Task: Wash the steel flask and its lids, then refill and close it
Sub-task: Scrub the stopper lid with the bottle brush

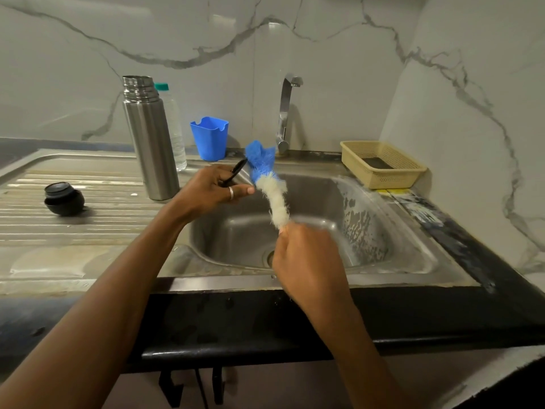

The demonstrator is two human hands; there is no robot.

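Over the sink [413,249], the right hand [306,261] curls round a bottle brush [274,199]; the left hand [206,190], at ten o'clock, pinches a thin black piece [236,172].

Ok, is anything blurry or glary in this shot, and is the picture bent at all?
Head view: the right hand, gripping the bottle brush at its bristle end, is smeared by motion blur; the left hand and steel flask look sharp. Head view: pale glare patches on the marble wall. Head view: the wide lens bows the counter edge.
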